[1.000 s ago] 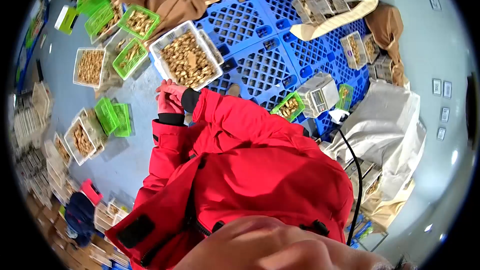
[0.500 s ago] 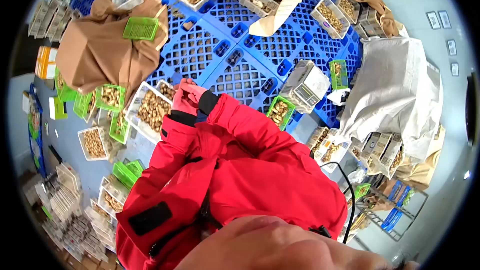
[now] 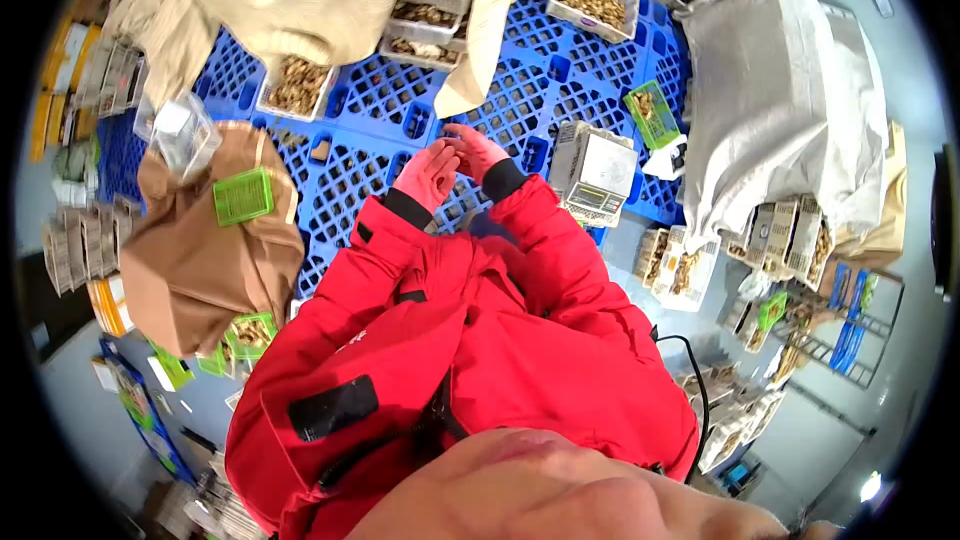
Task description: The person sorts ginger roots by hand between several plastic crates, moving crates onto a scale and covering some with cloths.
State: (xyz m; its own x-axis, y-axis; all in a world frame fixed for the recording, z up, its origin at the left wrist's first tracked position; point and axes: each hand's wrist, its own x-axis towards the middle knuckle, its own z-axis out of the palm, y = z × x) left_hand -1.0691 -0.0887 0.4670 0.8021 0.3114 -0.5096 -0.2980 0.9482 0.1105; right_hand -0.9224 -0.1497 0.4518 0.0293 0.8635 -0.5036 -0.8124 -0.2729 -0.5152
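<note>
Left hand (image 3: 426, 174) and right hand (image 3: 474, 153) close together above blue plastic pallet (image 3: 347, 202), fingers loosely bent; cannot tell whether anything is held between them. Just right, white weighing scale (image 3: 606, 162), panel print too small to read. Green basket (image 3: 652, 115) beyond. Left, brown cloth (image 3: 212, 270) under another green basket (image 3: 243, 197). Far, white crate (image 3: 590, 4) of brown lumpy pieces. Right, silvery sheet (image 3: 765, 105); grey-blue floor (image 3: 628, 254); wall labels (image 3: 882, 3) illegible.
</note>
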